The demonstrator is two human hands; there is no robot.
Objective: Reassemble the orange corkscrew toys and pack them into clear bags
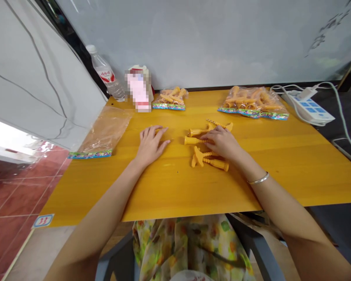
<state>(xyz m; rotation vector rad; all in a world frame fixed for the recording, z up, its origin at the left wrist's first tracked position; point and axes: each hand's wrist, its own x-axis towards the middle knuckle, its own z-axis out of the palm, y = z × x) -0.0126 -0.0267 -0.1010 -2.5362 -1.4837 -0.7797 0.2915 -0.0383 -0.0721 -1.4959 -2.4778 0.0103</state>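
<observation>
yellow tabletop; sticker reads "33"; left grip spread; right grip touching yellow corkscrew-like tools, cannot tell if pinching

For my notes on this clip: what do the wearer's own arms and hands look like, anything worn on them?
Both the left hand and the right hand are ungloved. No sleeves show on either forearm. A narrow, shiny silver-coloured bangle circles the right wrist; nothing is visible on the left wrist.

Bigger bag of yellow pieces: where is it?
In the head view, the bigger bag lies at the back right of the table, left of the white power strip.
</observation>
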